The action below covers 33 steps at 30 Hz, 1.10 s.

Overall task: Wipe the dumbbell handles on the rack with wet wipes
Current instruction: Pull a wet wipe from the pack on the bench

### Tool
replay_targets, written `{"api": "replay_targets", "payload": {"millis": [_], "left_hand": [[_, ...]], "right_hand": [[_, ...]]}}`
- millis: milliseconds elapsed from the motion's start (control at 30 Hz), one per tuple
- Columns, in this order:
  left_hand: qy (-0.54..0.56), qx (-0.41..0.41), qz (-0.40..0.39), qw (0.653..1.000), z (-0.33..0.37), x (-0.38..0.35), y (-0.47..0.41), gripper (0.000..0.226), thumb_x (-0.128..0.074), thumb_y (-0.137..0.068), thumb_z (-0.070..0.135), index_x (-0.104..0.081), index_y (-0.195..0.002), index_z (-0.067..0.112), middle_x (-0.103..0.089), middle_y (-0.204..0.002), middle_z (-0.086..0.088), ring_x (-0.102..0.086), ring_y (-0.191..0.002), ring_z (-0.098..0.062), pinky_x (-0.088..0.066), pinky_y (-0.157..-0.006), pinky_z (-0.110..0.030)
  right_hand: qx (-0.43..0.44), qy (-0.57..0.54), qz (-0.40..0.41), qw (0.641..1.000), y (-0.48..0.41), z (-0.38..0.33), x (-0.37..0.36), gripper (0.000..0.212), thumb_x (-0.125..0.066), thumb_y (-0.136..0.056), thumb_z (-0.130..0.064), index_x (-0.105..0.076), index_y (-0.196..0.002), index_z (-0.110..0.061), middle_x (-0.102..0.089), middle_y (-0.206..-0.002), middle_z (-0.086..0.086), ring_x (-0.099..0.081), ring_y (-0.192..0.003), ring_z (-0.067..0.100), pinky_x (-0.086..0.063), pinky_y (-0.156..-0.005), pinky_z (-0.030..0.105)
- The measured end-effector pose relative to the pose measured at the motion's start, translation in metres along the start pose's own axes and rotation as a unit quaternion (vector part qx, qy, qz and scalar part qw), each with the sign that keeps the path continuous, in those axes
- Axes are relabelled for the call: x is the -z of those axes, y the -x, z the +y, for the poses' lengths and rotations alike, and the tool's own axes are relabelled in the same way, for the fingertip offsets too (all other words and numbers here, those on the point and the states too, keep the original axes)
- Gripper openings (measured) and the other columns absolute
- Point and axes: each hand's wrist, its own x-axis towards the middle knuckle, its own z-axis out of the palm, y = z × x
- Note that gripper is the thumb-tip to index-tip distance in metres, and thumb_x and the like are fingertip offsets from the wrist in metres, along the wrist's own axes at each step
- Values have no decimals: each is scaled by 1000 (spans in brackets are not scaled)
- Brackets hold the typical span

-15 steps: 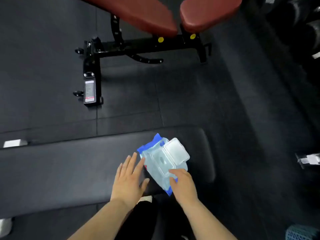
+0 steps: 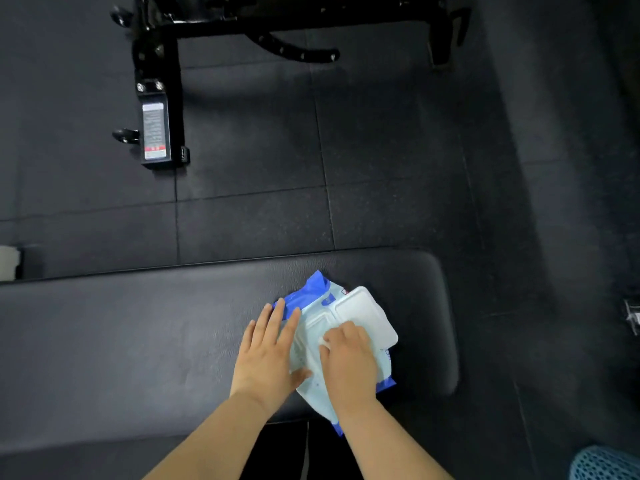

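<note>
Head view: the wipes pack (image 2: pixel 327 299) lies at the desk's (image 2: pixel 138 341) right end, lid (image 2: pixel 367 315) flipped open. The left hand (image 2: pixel 268 351) presses it flat, fingers straight and slightly spread. The right hand's (image 2: pixel 349 358) curled fingers (image 2: pixel 341 332) seemingly pinch a wipe (image 2: pixel 325 342) (hard to tell). Pin the pack and draw one wipe up slowly.

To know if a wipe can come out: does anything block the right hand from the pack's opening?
Nothing visible. The lid is flipped open and the right hand is at the opening; the left hand presses the pack.
</note>
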Motion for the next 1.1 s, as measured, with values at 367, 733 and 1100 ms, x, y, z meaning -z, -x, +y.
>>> {"api": "replay_targets", "payload": {"millis": [367, 733, 1100], "left_hand": [[23, -6, -7, 1000, -3, 2, -1, 87, -45, -88, 49, 17, -143, 24, 26, -150, 3, 18, -141, -18, 8, -114, -29], [18, 11, -45, 999, 0, 12, 0, 86, -49, -88, 44, 13, -144, 23, 20, -153, 0, 16, -142, -18, 0, -115, -28], [-78, 15, -51, 996, 8, 21, 3, 82, -46, -88, 46, 9, -145, 22, 18, -153, -5, 12, -143, -21, 8, -115, -38]], "right_hand": [[-14, -113, -47, 992, 0, 6, 4, 10, -53, -85, -12, -57, -76, -11, -53, -90, 0, -37, -84, 11, -36, -77, 19], [-166, -617, -189, 746, 35, 52, 78, 9, -54, -82, 5, -61, -78, 2, -64, -80, 1, -58, -82, 13, -47, -69, 11], [-118, -787, 29, 606, 56, 90, 136, 46, -88, -22, -44, -62, -52, -21, -67, -66, 1, -67, -68, 12, -57, -63, 24]]}}
